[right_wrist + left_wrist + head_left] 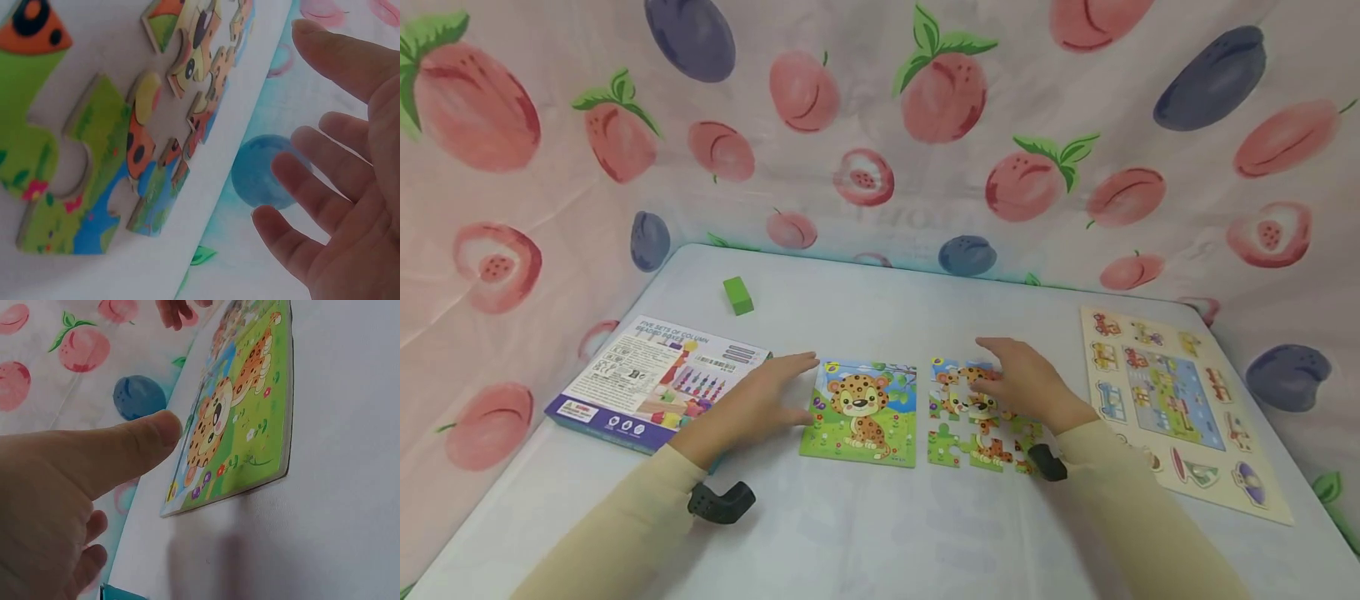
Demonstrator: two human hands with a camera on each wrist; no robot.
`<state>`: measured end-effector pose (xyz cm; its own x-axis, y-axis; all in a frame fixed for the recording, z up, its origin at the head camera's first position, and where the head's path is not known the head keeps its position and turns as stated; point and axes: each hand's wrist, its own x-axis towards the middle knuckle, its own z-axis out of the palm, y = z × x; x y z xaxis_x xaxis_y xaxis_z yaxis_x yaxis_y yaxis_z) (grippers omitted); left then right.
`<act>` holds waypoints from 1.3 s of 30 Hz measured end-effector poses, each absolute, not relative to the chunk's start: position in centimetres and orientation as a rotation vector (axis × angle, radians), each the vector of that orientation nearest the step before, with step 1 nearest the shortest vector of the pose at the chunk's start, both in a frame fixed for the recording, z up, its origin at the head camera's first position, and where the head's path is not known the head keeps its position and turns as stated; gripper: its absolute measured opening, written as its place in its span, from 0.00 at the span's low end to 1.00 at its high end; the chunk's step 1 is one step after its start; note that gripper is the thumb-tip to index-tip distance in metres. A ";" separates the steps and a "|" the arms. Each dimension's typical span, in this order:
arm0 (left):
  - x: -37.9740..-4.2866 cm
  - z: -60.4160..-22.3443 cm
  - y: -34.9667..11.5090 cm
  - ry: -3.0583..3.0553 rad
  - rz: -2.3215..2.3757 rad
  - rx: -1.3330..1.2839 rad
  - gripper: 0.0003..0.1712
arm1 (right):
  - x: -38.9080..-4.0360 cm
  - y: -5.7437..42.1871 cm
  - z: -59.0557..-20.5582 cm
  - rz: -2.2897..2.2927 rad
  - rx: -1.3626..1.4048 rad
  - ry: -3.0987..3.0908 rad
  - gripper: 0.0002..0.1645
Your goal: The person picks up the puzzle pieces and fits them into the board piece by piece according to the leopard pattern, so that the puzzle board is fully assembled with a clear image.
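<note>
A square leopard-cub picture board [859, 425] lies flat on the table in the middle. Just to its left hovers my left hand [758, 408], fingers extended and nothing in its grasp; in the left wrist view the thumb [134, 447] points toward the board. Right of the board lie loosely arranged jigsaw pieces [946, 446] with the same leopard picture, gaps showing between several of them. Over their right side is my right hand [1030, 387], partly hiding them. The right wrist view shows that hand's relaxed, spread fingers [325, 178] holding nothing beside the pieces [94, 156].
At the left lies a flat toy box [655, 379] with printed text. A green block [738, 296] sits toward the back. On the right is a beige puzzle board [1187, 417] with vehicle pictures. Fruit-print cloth [865, 100] hangs behind the table.
</note>
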<state>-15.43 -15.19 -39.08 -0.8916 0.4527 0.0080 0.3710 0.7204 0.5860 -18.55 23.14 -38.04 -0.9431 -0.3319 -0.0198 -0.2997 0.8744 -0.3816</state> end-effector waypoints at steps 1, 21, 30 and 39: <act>-15.3 -39.2 -15.1 2.772 0.910 0.664 0.46 | -18.6 23.1 -38.2 -0.578 -0.508 2.957 0.42; -14.6 -40.6 -14.7 2.632 0.865 0.585 0.44 | -20.4 21.3 -39.4 -0.588 -0.520 2.869 0.35; -14.4 -40.8 -14.5 2.635 0.841 0.548 0.44 | -21.0 20.8 -39.8 -0.584 -0.492 2.825 0.33; -14.4 -40.9 -14.7 2.630 0.847 0.530 0.43 | -21.2 20.6 -40.0 -0.553 -0.459 2.812 0.32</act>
<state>-14.39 -14.70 -40.94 -0.8774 0.4401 -0.1908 0.2460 0.7543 0.6087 -21.24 20.62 -39.98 -0.9221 -0.3475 -0.1705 -0.2571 0.8791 -0.4013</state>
